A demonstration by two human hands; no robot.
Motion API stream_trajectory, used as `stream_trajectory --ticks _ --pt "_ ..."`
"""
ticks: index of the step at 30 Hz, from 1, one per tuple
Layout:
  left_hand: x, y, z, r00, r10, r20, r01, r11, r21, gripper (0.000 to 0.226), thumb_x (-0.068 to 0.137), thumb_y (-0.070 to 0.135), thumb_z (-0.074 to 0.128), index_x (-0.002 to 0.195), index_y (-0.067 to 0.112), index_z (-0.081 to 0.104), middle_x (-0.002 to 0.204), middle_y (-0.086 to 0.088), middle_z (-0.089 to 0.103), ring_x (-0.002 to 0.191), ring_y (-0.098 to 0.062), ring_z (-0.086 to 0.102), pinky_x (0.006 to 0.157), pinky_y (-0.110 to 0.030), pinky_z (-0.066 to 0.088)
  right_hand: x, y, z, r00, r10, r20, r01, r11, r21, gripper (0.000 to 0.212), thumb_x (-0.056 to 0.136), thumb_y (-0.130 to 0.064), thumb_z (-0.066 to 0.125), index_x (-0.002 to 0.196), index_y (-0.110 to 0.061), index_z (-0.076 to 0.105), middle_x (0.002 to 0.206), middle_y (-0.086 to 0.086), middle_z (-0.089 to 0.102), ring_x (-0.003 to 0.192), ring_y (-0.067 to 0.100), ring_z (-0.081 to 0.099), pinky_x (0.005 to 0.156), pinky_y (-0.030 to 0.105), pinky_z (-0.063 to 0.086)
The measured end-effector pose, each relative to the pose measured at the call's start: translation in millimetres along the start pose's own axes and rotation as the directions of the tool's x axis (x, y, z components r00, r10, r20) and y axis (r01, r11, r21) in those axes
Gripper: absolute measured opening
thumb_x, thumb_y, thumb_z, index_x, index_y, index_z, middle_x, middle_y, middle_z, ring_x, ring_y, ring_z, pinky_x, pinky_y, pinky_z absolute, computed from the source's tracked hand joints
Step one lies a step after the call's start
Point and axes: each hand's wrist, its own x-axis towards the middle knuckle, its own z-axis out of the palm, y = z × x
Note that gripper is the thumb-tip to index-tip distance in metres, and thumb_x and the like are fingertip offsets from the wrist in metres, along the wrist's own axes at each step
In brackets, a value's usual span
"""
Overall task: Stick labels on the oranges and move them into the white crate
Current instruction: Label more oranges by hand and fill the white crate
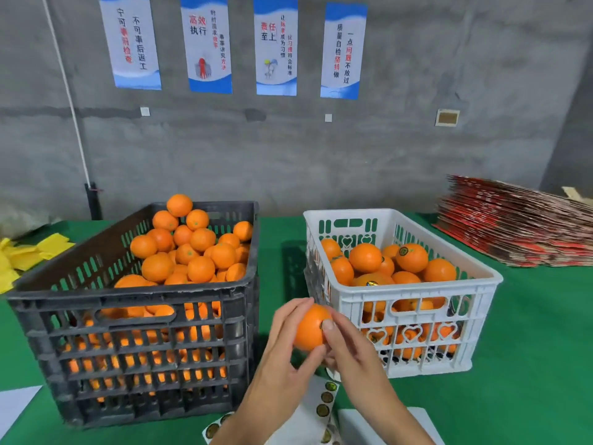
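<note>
Orange [309,329] one, held by left hand [282,345], right hand [348,345]; two crates.

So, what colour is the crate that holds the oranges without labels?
Dark grey, nearly black: the crate on the left, seen in the head view.

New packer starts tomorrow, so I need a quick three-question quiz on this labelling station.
1. True or false: the orange in the hands is already inside the white crate.
2. Which crate holds more oranges? A) black crate B) white crate
3. Fill in: the right hand presses its thumb on the orange while the left hand ____ it.

Key: 1 false; 2 A; 3 holds
</note>
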Motion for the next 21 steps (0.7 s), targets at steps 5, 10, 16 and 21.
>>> stream_trajectory --ticks 5,10,16,21 --pt "54 40 19 0.999 0.037 0.031 -0.037 0.999 0.018 0.071 0.099 0.016 0.061 0.154 0.046 0.028 0.158 0.026 0.023 0.144 0.002 0.032 0.098 -0.006 0.042 22 -40 -18 0.988 -0.083 -0.128 0.105 0.979 0.172 0.046 0.089 -0.042 0.078 0.133 -0.034 0.065 0.126 0.0 0.072 0.111 0.024 0.072 0.089 0.04 0.061" --pt "98 65 30 0.988 0.106 0.11 -0.117 0.989 0.094 0.069 0.1 0.024 0.058 0.156 0.041 0.022 0.16 0.024 0.021 0.149 0.0 0.023 0.119 -0.028 0.031 47 -75 -41 0.955 -0.106 -0.276 0.158 0.972 0.175 0.047 0.077 -0.033 0.089 0.119 -0.036 0.068 0.113 0.0 0.074 0.1 0.02 0.075 0.078 0.038 0.063" --pt "134 79 20 0.999 0.037 0.032 -0.042 0.984 0.174 0.059 0.098 0.039 0.061 0.151 0.034 0.034 0.157 0.021 0.024 0.146 -0.002 0.03 0.118 -0.041 0.038 96 -91 -65 0.886 -0.158 -0.437 0.134 0.987 -0.086 0.046 0.086 -0.031 0.082 0.128 -0.034 0.062 0.09 -0.005 0.076 0.085 0.023 0.076 0.079 0.048 0.064" --pt "156 77 -21 0.996 -0.06 0.068 0.033 0.938 0.346 0.045 0.099 0.04 0.06 0.141 0.032 0.046 0.154 0.016 0.028 0.14 -0.007 0.038 0.115 -0.039 0.04 128 -92 -78 0.826 -0.348 -0.443 0.142 0.89 -0.433 0.03 0.105 -0.018 0.056 0.134 -0.02 0.061 0.126 0.001 0.066 0.101 -0.002 0.068 0.091 0.019 0.053"
